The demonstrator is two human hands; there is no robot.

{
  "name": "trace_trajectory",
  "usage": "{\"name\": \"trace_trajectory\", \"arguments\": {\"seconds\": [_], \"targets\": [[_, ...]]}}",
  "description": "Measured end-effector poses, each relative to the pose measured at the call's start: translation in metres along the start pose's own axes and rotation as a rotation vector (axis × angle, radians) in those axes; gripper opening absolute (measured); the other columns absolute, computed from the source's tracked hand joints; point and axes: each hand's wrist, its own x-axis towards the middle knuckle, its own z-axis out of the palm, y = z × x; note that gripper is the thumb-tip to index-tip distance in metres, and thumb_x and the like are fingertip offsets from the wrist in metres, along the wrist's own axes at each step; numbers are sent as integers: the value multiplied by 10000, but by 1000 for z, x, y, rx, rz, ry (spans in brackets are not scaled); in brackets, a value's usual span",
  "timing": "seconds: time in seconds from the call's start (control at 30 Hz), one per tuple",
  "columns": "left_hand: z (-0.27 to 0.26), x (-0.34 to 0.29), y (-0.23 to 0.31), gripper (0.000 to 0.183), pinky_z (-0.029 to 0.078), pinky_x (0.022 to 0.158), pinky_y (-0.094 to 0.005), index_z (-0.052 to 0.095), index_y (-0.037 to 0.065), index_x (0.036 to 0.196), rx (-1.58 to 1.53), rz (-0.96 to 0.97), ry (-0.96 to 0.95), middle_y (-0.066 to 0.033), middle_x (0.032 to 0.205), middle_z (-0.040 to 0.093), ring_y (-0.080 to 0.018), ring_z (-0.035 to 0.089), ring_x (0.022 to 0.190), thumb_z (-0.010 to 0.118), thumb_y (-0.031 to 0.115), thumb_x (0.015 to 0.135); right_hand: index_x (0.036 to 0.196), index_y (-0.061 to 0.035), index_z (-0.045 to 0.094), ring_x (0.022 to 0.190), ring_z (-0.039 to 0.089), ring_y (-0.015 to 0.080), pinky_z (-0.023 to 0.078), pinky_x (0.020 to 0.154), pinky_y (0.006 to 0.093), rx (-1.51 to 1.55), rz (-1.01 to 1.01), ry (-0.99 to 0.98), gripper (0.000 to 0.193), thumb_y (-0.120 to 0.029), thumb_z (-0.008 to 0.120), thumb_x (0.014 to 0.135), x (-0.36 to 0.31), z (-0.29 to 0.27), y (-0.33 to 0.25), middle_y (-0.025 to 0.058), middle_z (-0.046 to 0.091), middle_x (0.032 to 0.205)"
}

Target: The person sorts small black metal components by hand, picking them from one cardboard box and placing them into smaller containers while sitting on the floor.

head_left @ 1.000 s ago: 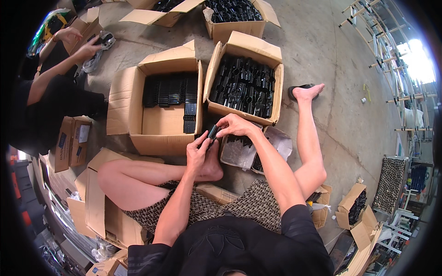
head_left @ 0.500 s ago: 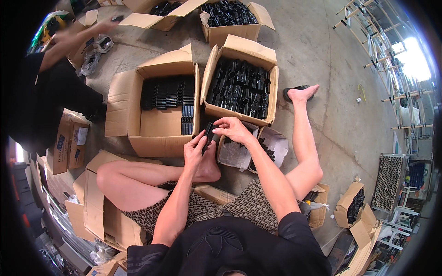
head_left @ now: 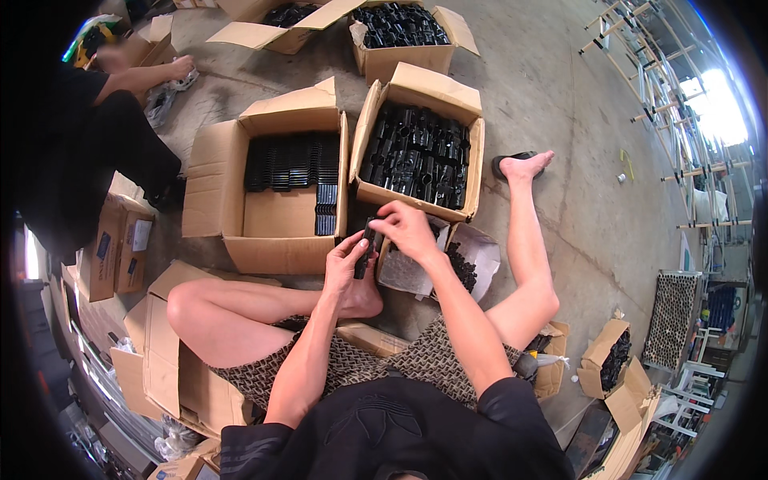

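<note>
My left hand (head_left: 346,258) is closed around a black elongated part (head_left: 364,260), its kind too small to make out, held tilted over my bent foot. At the part's upper end are the fingers of my right hand (head_left: 402,230), pinched together; whether a small piece sits between them I cannot tell. Beneath my right forearm stand two small boxes, a pale one (head_left: 402,276) and another (head_left: 482,254) with small black pieces (head_left: 462,270) in it. Just beyond my hands, a cardboard box (head_left: 280,254) holds neat rows of flat black parts (head_left: 292,164).
Beside it, another carton (head_left: 418,202) is filled with black clamp-like parts (head_left: 416,152). More cartons (head_left: 408,60) of black parts stand farther off. At the far left a person (head_left: 132,104) in dark clothes reaches toward plastic bags (head_left: 164,100). A pipe rack (head_left: 664,104) stands right.
The black part has turned more upright, and my right hand has shifted slightly onto its upper end. The other person's arm has drawn lower, toward the plastic bags.
</note>
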Motion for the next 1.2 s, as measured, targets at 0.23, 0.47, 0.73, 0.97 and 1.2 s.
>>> {"name": "trace_trajectory", "arguments": {"seconds": [0.23, 0.47, 0.73, 0.97, 1.2], "targets": [[8, -1, 9, 214, 541, 565, -265, 656, 21, 1090, -208, -109, 119, -102, 900, 716, -169, 700, 719, 607, 213, 1009, 874, 36, 694, 545, 652, 115, 514, 507, 271, -219, 553, 219, 196, -158, 720, 868, -57, -105, 62, 100, 699, 698], [10, 2, 0, 224, 539, 543, -262, 657, 23, 1104, -160, -113, 136, -102, 879, 721, -158, 694, 683, 619, 219, 1001, 1096, -31, 695, 1078, 664, 390, 523, 923, 489, -910, 719, 251, 371, -214, 796, 789, -89, -73, 174, 237, 697, 1095], [10, 5, 4, 304, 535, 538, -254, 629, 26, 1226, -170, -81, 205, -99, 872, 727, -150, 693, 677, 641, 214, 988, 887, 4, 738, 785, 721, 302, 575, 739, 413, -676, 604, 170, 175, -123, 792, 779, -95, -88, 227, 177, 728, 819], [13, 3, 5, 349, 520, 544, -237, 623, -1, 1259, -199, -51, 192, -93, 878, 723, -146, 690, 676, 667, 187, 969, 856, 33, 726, 543, 662, 151, 547, 505, 301, -469, 688, 197, 86, -27, 769, 811, -93, -93, 203, 99, 699, 687], [23, -2, 15, 354, 512, 592, -237, 657, 12, 1250, -167, -53, 198, -53, 893, 724, -123, 680, 700, 705, 183, 944, 983, 46, 700, 676, 697, 147, 564, 638, 264, -11, 404, 297, 140, -40, 729, 876, -80, -102, 123, 106, 725, 801]]}}
